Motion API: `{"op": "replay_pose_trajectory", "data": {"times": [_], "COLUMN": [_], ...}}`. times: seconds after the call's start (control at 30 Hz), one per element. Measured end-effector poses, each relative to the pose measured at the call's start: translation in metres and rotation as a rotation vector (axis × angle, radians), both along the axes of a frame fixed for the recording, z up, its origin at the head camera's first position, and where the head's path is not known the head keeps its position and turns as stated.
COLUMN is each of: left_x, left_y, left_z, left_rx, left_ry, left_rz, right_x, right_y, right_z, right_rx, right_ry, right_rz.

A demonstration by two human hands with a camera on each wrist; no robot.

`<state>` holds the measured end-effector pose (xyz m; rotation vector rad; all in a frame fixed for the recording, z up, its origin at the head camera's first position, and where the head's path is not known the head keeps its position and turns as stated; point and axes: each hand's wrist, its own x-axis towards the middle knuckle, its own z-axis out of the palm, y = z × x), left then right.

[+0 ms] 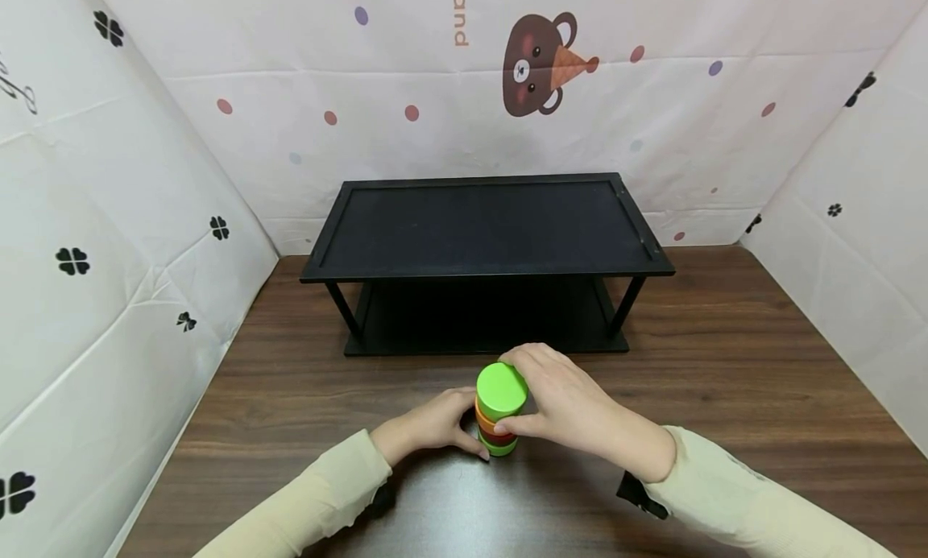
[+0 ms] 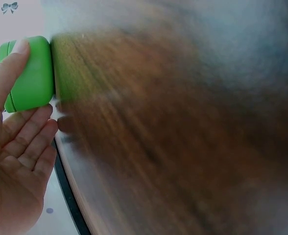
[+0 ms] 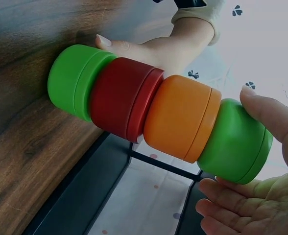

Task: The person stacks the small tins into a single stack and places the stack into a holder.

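Several small round lidded jars stand stacked in one column on the table: a green jar (image 3: 78, 81) lowest, then a dark red jar (image 3: 124, 98), an orange jar (image 3: 180, 117) and another green jar (image 3: 234, 142) on top. My left hand (image 1: 438, 421) is at the foot of the column, its thumb across the bottom green jar (image 2: 34, 73) and its fingers on the far side. The top green jar (image 1: 502, 390) lies between the thumb and fingers of my right hand (image 1: 569, 401), which holds it from the right side.
A black two-level rack (image 1: 478, 228) stands behind the stack, its lower shelf (image 1: 486, 320) close to the table. Patterned white sheets (image 1: 406, 75) enclose the back and both sides of the brown wooden table (image 1: 725, 381).
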<state>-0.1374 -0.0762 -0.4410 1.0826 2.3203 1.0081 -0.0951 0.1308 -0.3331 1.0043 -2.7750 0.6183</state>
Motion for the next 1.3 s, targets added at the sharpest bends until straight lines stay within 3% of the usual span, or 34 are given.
{"op": "replay_pose_trajectory", "data": {"times": [0.73,1.3], "left_x": [-0.001,-0.001], "left_y": [0.000,0.001], "left_z": [-0.001,-0.003], "left_rx": [0.006,0.004], "left_ry": [0.016,0.036], "left_rz": [-0.004,-0.001], "right_x": [0.001,0.002], "right_y": [0.006,0.010], "right_z": [-0.007,-0.030], "right_rx": [-0.028,-0.087], "right_ry": [-0.050,-0.267], "right_rz": [-0.024,-0.042]}}
